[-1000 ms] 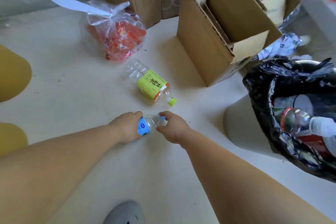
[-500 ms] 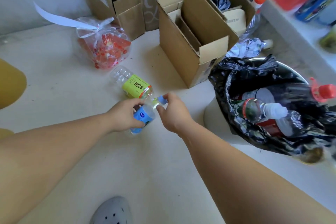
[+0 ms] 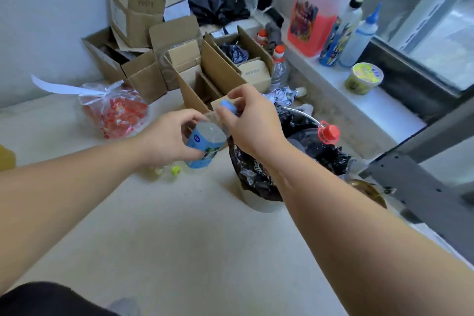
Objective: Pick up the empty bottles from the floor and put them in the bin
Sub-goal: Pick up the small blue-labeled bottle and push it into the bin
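Observation:
Both hands hold one small clear bottle with a blue label (image 3: pixel 205 142), lifted off the floor. My left hand (image 3: pixel 169 140) grips its body. My right hand (image 3: pixel 250 120) pinches its neck by the blue cap (image 3: pixel 229 106). The bottle hangs just left of the bin (image 3: pixel 259 204), which has a black bag liner (image 3: pixel 331 154); a bottle with a red cap (image 3: pixel 329 132) sticks out of it. A second bottle lies on the floor under my left hand, and only its green cap (image 3: pixel 175 169) shows.
Several open cardboard boxes (image 3: pixel 205 77) stand behind the hands. A clear bag of red things (image 3: pixel 116 113) lies on the floor at left. A ledge at right carries a pink jug (image 3: pixel 316 11), spray bottles and a tub (image 3: pixel 363 78). A dark metal frame (image 3: pixel 420 182) stands right of the bin.
Both hands have lifted the blue-label bottle off the floor and carried it up and right, close to the bin. The view has tilted up toward the boxes and ledge.

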